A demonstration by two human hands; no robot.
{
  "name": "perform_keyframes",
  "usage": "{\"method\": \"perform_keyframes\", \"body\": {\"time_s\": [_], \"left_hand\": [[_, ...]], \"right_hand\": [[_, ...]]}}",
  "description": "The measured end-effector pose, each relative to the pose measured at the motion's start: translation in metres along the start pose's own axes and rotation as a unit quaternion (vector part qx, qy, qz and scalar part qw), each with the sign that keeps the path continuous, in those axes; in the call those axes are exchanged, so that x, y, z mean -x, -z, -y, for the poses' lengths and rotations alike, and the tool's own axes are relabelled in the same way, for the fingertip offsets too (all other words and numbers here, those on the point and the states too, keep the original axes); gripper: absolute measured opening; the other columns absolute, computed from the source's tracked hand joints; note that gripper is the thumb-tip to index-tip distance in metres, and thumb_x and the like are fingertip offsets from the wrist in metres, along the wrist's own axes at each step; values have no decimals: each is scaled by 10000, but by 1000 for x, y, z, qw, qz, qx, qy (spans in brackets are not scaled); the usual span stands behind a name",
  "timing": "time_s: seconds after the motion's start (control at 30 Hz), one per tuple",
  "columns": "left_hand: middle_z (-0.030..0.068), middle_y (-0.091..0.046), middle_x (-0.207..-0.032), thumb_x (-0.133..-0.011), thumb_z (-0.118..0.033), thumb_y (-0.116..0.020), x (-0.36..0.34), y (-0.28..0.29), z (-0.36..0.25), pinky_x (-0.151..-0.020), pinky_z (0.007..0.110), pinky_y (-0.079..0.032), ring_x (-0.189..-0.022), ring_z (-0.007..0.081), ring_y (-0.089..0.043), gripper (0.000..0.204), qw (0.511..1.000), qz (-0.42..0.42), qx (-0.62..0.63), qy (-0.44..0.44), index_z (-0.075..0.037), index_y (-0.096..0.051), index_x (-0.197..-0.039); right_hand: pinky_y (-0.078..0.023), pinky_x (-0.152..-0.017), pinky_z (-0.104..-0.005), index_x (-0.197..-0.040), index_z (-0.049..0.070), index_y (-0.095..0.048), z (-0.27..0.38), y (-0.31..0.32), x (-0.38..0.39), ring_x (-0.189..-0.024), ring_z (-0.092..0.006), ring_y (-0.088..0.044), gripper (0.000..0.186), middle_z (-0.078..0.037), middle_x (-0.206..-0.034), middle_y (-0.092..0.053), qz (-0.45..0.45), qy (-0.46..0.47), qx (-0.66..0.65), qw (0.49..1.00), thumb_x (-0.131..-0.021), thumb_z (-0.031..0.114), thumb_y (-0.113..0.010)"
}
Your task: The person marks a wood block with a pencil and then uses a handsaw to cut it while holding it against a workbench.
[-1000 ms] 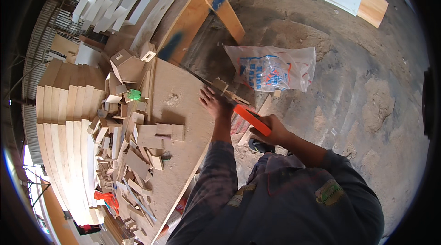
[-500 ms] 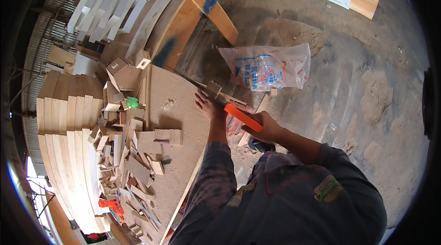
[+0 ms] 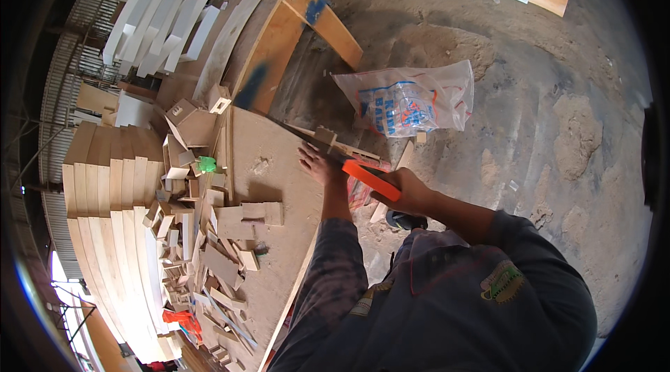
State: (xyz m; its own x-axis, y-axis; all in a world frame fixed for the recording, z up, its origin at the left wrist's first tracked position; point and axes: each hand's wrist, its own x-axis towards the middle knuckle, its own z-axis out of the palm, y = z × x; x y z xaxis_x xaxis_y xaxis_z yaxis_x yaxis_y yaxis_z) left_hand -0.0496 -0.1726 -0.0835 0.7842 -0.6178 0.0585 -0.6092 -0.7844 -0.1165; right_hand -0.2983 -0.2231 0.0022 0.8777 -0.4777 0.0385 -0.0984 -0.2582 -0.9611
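Note:
My right hand [image 3: 410, 192] is closed around the orange handle [image 3: 372, 180] of a handsaw. The saw's dark blade [image 3: 296, 132] slants away to the far left, across the edge of the wooden worktop [image 3: 279, 187]. Just left of the blade, my left hand [image 3: 324, 166] presses down by the worktop's edge, its fingers spread. Beside it, on the blade's other side, sits a small wood block [image 3: 324, 136]. What lies under my left palm is hidden, and I cannot tell how deep the blade sits in any wood.
Wood offcuts [image 3: 222, 264] are heaped along the worktop's left side, near stacked pale boards [image 3: 115, 260]. An open plywood frame [image 3: 276, 44] stands beyond. A clear plastic bag [image 3: 412, 103] lies on the floor ahead, near a wood strip [image 3: 403, 162]. My shoe [image 3: 405, 221] shows below.
The whole view has shifted slightly, with the offcuts and boards appearing a little farther right. Both hands and the saw keep nearly the same places.

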Motion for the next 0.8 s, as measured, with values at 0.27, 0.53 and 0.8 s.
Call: {"method": "perform_keyframes", "body": {"time_s": [0.27,0.53,0.8], "left_hand": [[231,-199,-1496,-786,-432,-609,12,26,-15,-1124,509,-156,-1407,384,-147,905,1000,-10,13,-26,59,-196,-1424],[212,-163,-1509,-781,-483,-607,-9,1,1,-1137,500,-128,-1420,364,-98,894,983,54,-175,-21,43,-258,-1414],[215,-165,-1515,-769,-469,-627,19,27,1,-1142,502,-96,-1425,354,-91,887,998,22,47,-45,56,-288,-1398]], "right_hand": [[-486,-632,-337,-1005,42,-653,2,13,34,-654,-281,-639,252,-140,-742,-657,34,-78,-43,995,-821,212,-683],[-499,-641,-396,-859,83,-644,-13,-10,16,-698,-345,-632,178,-142,-717,-638,-16,28,56,998,-785,237,-692],[-490,-641,-382,-883,46,-636,-15,5,31,-674,-353,-615,210,-163,-721,-633,22,9,-32,999,-792,222,-705]]}}
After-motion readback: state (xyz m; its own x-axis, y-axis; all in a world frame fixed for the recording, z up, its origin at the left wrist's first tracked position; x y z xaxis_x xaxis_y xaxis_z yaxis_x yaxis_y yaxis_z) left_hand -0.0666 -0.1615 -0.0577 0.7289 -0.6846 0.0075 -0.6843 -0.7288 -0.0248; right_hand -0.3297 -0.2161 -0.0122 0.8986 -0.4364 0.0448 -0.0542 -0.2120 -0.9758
